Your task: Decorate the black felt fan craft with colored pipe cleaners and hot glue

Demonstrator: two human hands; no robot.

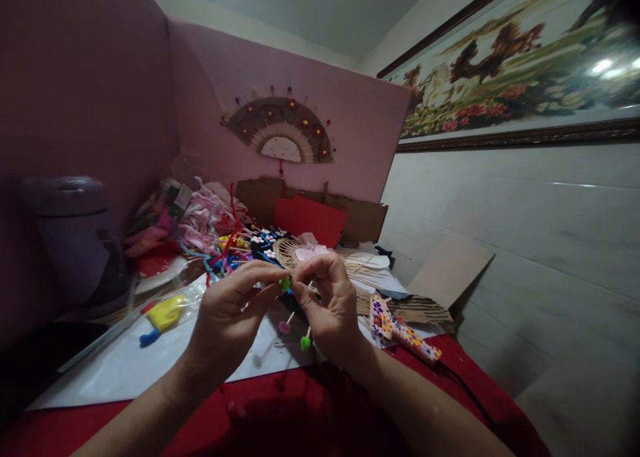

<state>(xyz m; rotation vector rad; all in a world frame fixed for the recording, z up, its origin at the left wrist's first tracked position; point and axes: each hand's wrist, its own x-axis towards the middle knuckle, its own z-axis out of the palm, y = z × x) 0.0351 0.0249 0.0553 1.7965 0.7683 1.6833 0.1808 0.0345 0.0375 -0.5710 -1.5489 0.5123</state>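
Observation:
My left hand (233, 307) pinches a small bright green piece (285, 284) between thumb and forefinger, in the middle of the view. Right beside it, my right hand (330, 303) has its thumb and forefinger pressed together; what lies between them is too small to tell. Below the hands, a pink ball (285, 327) and a green piece (305, 342) sit on the ends of thin sticks. Behind my fingers is a dark fan shape with white flowers (270, 253), partly hidden by the hands.
A yellow clay lump (166, 312) in clear plastic lies left on white paper (110, 370). At right rests a flower-patterned glue gun (405, 330) with a cable. Behind stand red card (310, 220) and cardboard (365, 218). A decorated fan (285, 130) hangs on the pink panel.

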